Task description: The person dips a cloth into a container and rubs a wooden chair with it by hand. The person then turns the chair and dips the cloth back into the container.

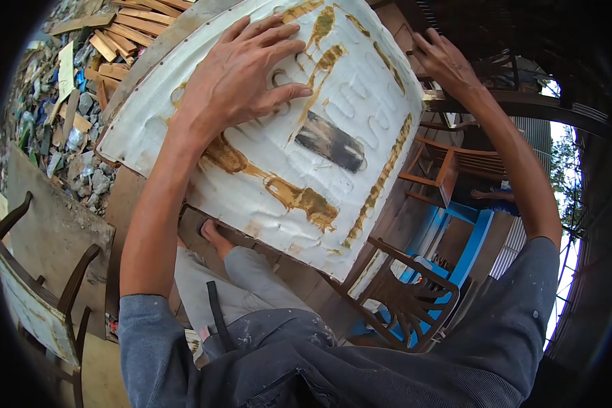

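Note:
My left hand [241,78] lies on a white-coated panel [251,153], palm down, with its fingers and thumb spread. Brown, glue-like smears run over the panel, and its surface is wavy. A dark, worn rectangular piece [330,141] rests flat on it, to the lower right of my left hand. Beyond the panel's upper right edge, my right hand [449,64] is held with its fingers bent and closed. What those fingers hold, if anything, is hidden.
Wood offcuts [132,30] and rubble [81,156] cover the ground at the left. A wooden chair [408,292] and a blue frame [466,251] stand below right. Another wooden chair [445,170] is behind. A chair-like piece [44,299] stands at lower left. A person's foot [214,238] shows below the panel.

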The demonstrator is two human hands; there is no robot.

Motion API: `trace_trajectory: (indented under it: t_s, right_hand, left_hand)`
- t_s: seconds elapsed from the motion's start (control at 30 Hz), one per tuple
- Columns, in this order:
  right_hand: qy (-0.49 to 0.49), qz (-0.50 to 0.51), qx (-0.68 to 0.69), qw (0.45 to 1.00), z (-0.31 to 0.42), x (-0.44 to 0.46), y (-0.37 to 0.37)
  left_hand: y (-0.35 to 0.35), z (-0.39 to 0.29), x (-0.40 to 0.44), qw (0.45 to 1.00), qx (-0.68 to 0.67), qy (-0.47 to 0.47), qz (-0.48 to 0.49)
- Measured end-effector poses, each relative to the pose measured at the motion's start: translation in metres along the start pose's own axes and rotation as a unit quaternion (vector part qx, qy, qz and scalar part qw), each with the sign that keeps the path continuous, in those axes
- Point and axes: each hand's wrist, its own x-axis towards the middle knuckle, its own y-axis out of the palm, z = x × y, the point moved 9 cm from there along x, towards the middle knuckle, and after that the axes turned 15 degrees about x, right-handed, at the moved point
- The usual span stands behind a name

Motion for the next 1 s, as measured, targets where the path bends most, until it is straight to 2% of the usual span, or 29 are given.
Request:
trace_trajectory:
  t_s: [0.03,0.2,0.37,0.47,0.6,0.7,0.83,0.93,1.0]
  right_hand:
    - [0.026,0.037,0.046,0.998,0.003,-0.024,0.007]
    - [0.054,0.038,0.081,0.994,0.024,-0.115,0.035]
    - [0.104,0.002,0.083,0.991,0.025,-0.131,0.021]
    - [0.098,-0.013,0.074,0.992,0.021,-0.132,0.016]
    - [0.097,-0.037,0.059,0.993,0.01,-0.108,0.009]
    - [0.114,-0.082,0.03,0.99,-0.006,-0.051,-0.014]
    - [0.065,-0.21,-0.054,0.974,-0.029,0.029,-0.046]
    - [0.063,-0.195,0.008,0.979,-0.04,0.067,-0.066]
    - [0.061,-0.214,0.004,0.975,-0.041,0.052,-0.056]
  left_hand:
    - [0.0,0.0,0.0,1.0,-0.001,-0.001,0.002]
    - [0.002,0.001,0.0,1.0,-0.002,0.003,0.004]
    - [0.003,0.0,0.0,1.0,0.003,-0.002,0.013]
    - [0.002,0.0,0.001,1.0,0.002,-0.002,0.013]
    - [0.001,0.0,0.0,1.0,-0.007,-0.006,0.02]
    - [0.0,0.0,0.001,1.0,-0.013,-0.003,0.016]
    - [0.001,0.0,0.0,1.0,-0.015,0.001,0.011]
    - [0.002,0.0,0.0,1.0,-0.007,0.0,0.015]
    - [0.002,0.0,0.0,1.0,-0.009,0.003,0.011]
